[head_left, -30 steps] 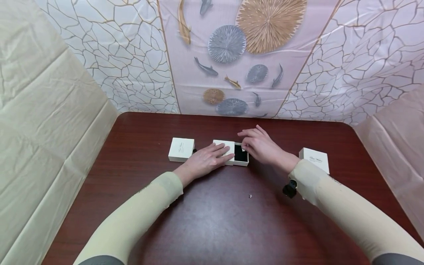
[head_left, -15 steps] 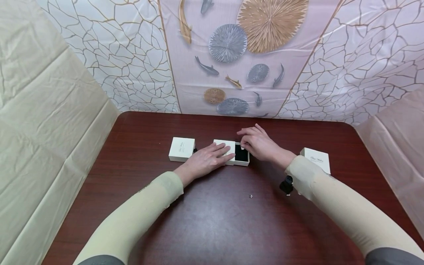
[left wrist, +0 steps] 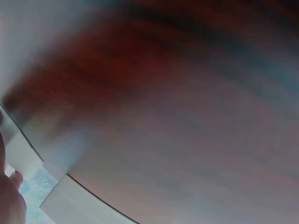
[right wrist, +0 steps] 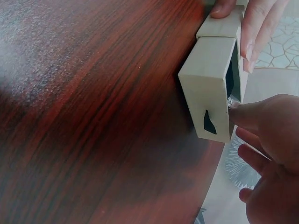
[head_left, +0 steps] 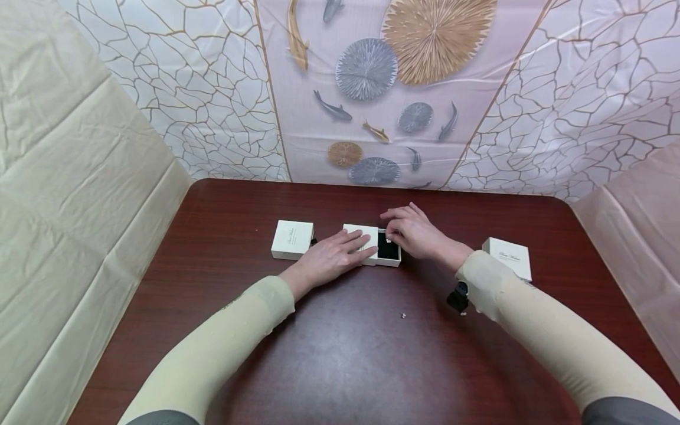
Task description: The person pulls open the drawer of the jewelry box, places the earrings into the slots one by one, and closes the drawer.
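Observation:
A white jewelry box (head_left: 362, 234) lies mid-table, its drawer (head_left: 389, 264) slid out to the right and lined with black. My left hand (head_left: 332, 257) rests on the sleeve of this box with fingers laid straight over the top; the right wrist view shows its thumb (right wrist: 223, 8) against the near side. Over the drawer, my right hand (head_left: 417, 231) pinches a small sparkling piece of jewelry (right wrist: 230, 102) between thumb and fingertips, right at the black lining. Another tiny shiny piece (head_left: 402, 316) lies on the table nearer to me.
A closed white box (head_left: 292, 239) with printed lettering stands left of my left hand. A similar white box (head_left: 509, 257) is at the right, partly behind my right sleeve. The dark red wooden table (head_left: 239, 348) ends at a patterned cloth wall (head_left: 223, 106).
My right hand has shifted slightly left and its forearm has come in a little, still over the drawer. The left hand and the boxes stay in place.

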### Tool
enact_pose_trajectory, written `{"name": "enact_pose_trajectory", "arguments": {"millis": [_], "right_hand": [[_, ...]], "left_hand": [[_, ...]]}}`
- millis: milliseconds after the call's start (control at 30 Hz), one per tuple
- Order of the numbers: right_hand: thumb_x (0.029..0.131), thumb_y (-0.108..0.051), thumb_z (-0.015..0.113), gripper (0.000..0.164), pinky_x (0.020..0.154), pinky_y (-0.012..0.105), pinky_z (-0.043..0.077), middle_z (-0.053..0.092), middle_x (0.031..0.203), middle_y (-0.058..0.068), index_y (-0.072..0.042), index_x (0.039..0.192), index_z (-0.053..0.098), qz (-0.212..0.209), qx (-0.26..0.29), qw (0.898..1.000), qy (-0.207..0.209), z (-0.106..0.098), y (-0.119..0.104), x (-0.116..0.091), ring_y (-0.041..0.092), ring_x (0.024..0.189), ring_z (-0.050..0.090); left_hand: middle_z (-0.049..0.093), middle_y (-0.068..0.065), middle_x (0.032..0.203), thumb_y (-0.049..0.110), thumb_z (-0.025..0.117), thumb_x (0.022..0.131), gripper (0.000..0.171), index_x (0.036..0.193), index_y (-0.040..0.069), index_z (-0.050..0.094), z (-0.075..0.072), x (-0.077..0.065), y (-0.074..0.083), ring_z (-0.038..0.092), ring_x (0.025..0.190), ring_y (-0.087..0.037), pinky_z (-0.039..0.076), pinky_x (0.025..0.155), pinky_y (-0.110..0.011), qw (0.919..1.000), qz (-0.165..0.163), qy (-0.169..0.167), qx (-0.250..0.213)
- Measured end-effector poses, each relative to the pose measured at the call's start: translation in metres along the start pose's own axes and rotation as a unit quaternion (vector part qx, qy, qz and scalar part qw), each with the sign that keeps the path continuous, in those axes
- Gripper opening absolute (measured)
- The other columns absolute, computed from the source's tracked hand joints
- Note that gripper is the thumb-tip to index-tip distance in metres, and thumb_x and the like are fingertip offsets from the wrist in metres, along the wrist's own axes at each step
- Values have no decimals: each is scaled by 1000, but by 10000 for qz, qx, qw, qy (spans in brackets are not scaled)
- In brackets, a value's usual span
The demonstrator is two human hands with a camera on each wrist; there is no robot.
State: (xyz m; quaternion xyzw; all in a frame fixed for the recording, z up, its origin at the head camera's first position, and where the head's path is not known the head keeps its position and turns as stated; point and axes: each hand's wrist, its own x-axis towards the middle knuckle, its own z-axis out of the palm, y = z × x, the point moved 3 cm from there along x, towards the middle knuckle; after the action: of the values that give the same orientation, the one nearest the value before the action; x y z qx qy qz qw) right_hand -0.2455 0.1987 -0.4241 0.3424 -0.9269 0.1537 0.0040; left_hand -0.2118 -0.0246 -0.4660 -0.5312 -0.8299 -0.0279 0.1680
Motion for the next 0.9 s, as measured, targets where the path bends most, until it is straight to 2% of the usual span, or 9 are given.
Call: {"name": "enact_pose_trajectory", "arguments": {"millis": [900], "right_hand": [[100,-3,71,14,121,78,20,65,141,23,-8,87,73,171,318,9992,-151,1,10,-1,47,136,52]], "left_hand": [[60,-16,153,19,61,108,44,153,16,61,-1,0,0,56,144,-33,47,118,-49,10000,-39,-32,15]]}}
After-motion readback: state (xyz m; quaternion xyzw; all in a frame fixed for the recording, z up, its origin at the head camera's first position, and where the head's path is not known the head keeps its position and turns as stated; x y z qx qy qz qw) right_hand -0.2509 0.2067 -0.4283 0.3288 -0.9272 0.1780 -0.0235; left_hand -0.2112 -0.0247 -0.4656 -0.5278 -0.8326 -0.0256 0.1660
